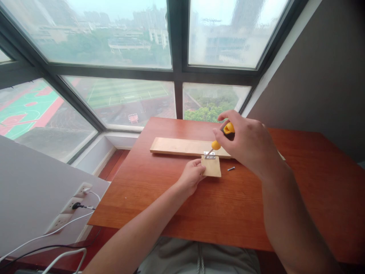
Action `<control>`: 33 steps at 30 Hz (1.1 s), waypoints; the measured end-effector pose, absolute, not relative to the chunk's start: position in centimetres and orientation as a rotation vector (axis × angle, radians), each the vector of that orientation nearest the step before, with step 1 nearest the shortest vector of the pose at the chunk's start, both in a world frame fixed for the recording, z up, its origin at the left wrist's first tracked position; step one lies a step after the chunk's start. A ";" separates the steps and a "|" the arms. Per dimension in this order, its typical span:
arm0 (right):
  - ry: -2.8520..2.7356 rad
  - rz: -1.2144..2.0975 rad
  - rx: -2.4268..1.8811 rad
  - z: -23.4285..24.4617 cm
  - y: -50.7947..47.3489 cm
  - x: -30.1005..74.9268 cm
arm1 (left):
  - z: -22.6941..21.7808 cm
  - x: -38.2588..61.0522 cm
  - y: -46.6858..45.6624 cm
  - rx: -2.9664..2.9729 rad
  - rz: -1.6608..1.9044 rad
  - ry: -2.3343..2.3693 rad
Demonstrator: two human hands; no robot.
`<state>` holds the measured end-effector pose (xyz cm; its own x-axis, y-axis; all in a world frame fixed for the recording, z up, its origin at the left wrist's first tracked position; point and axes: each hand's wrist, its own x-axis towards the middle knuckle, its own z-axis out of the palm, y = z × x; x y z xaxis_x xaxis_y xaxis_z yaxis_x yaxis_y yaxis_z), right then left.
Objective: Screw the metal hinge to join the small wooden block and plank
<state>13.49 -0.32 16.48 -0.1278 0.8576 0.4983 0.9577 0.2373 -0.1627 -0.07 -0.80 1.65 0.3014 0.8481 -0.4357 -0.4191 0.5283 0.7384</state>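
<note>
R hand (247, 140) grips yellow-and-black-handled steel screwdriver (216, 145), tip at silver metal hinge (211, 156) (seating's hard to tell), 12 o'clock on square tan wooden piece (211, 168), L hand (192, 176) pinching its 9 o'clock edge; best keep shaft perp. to hinge.

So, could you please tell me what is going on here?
A person's right hand holds a yellow-handled screwdriver, its tip at a metal hinge between a small wooden square and a long plank. The left hand grips the square by its left edge. A loose screw lies on the table nearby.
</note>
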 end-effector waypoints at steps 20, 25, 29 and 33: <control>-2.095 -0.232 -1.547 16.6 -0.7 13.8 | 1.8 0.0 -0.8 0.565 0.898 0.903; -2.019 -0.299 -1.611 16.5 -0.3 13.6 | 1.9 -0.1 -0.9 0.572 0.901 0.908; -2.056 -0.228 -1.512 16.6 -0.4 13.6 | 2.0 -0.1 -1.0 0.574 0.902 0.907; -2.118 -0.151 -1.412 16.6 -0.7 13.5 | 1.9 -0.1 -0.9 0.570 0.902 0.907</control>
